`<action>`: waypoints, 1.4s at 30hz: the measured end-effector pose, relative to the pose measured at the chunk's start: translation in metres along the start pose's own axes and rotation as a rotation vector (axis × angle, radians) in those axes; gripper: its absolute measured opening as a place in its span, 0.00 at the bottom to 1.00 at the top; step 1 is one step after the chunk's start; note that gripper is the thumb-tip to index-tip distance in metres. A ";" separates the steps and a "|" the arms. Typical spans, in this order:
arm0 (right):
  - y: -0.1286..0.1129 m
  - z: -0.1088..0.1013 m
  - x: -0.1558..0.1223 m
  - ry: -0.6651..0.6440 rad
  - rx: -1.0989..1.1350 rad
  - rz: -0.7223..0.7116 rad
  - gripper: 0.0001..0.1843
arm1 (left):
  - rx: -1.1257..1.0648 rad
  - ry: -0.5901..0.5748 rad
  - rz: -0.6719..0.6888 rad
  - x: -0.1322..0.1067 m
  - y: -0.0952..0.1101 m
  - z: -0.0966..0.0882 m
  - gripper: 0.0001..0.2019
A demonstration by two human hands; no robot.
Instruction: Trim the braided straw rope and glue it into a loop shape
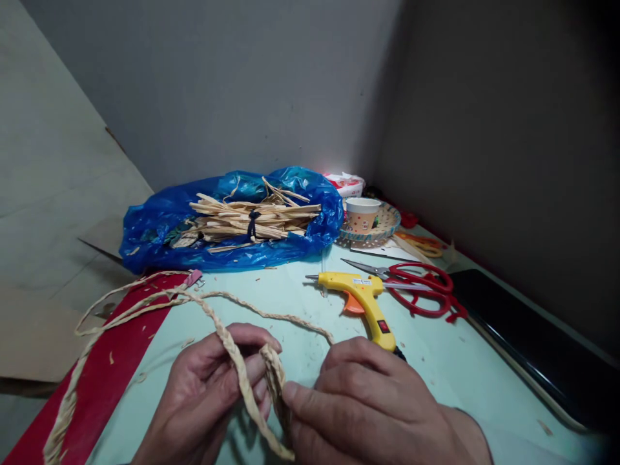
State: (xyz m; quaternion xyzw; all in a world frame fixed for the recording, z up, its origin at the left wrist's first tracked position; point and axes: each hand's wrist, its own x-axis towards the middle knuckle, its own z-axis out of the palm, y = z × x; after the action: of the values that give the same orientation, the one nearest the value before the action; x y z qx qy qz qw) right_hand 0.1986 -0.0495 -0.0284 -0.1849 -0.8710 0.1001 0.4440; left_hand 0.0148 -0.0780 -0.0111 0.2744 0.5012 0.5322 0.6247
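Note:
Both hands meet low in the middle of the view around a small coil of braided straw cord [274, 378]. My left hand [213, 394] grips the coil's left side between thumb and fingers. From the right, my right hand [363, 400] presses its thumb and fingers against the same coil, whose lower part is hidden. A long braided tail [227, 342] runs from the coil, in front of my left hand, up and back to the left. There it loops loosely over the table edge. A yellow glue gun [356, 287] with an orange trigger lies just beyond my right hand.
Red-handled scissors [421, 284] lie beside a black slab-like object [513, 342] at right. Behind, a blue plastic bag [155, 229] holds a tied straw bundle [232, 223]. A paper cup [361, 219] stands in a woven tray [390, 219]. A pink clip [194, 278] sits at the left edge.

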 end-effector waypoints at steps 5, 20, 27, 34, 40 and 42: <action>-0.010 0.002 -0.002 0.103 0.057 0.144 0.14 | -0.016 0.017 0.065 0.000 -0.003 -0.003 0.14; -0.011 -0.002 0.003 0.048 0.036 0.176 0.17 | -0.008 -0.158 0.055 0.003 -0.006 -0.011 0.04; -0.005 0.000 0.007 0.009 0.187 0.162 0.08 | 0.055 -0.127 0.100 0.005 -0.005 -0.009 0.05; 0.002 -0.004 0.014 0.095 0.364 0.399 0.08 | 0.251 -0.098 0.094 0.007 -0.005 -0.013 0.06; 0.019 -0.001 0.013 -0.034 0.697 0.542 0.05 | 0.399 0.026 0.284 0.013 -0.007 -0.016 0.06; 0.025 0.000 0.012 -0.068 0.829 0.536 0.05 | 0.457 0.100 0.379 0.014 -0.004 -0.017 0.05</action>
State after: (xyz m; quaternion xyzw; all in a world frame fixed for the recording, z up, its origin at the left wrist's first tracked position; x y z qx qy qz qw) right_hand 0.1985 -0.0216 -0.0283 -0.2066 -0.6936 0.5548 0.4103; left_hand -0.0005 -0.0692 -0.0251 0.4698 0.5780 0.5258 0.4107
